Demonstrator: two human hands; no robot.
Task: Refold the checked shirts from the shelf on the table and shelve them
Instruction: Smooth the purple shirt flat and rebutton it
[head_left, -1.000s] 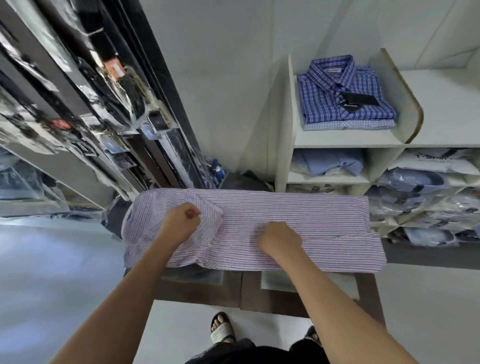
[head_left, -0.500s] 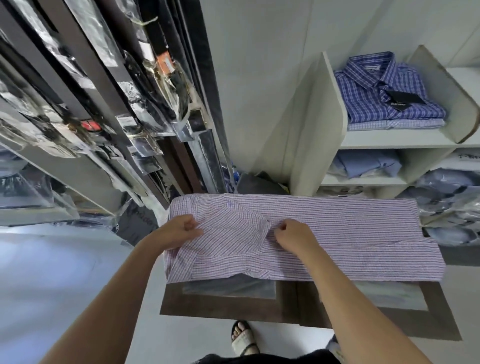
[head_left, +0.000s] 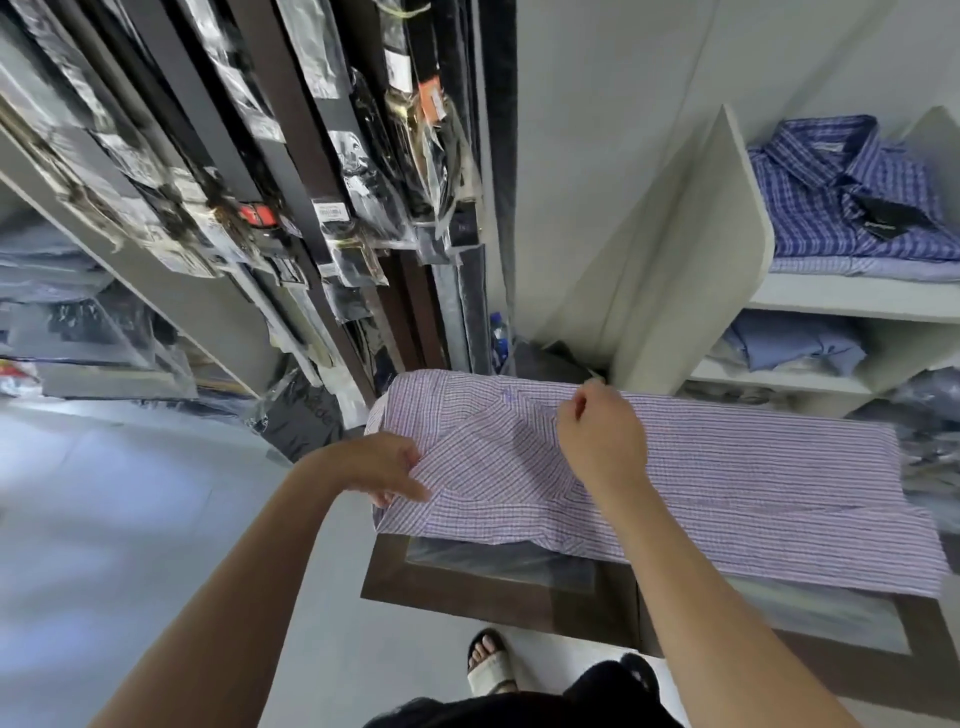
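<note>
the lilac-and-white checked cotton shirt (head_left: 753, 483) is lying flat across the dark brown wooden table (head_left: 467, 592), centre-right of the frame. the left hand (head_left: 382, 467) is gripping its left edge, thumb on top and fingers tucked under. the right hand (head_left: 602, 441) is pinching the cloth near the far edge, fingers curled. folded blue checked shirts (head_left: 841, 208) are sitting on the white shelf (head_left: 831, 296) — upper right.
</note>
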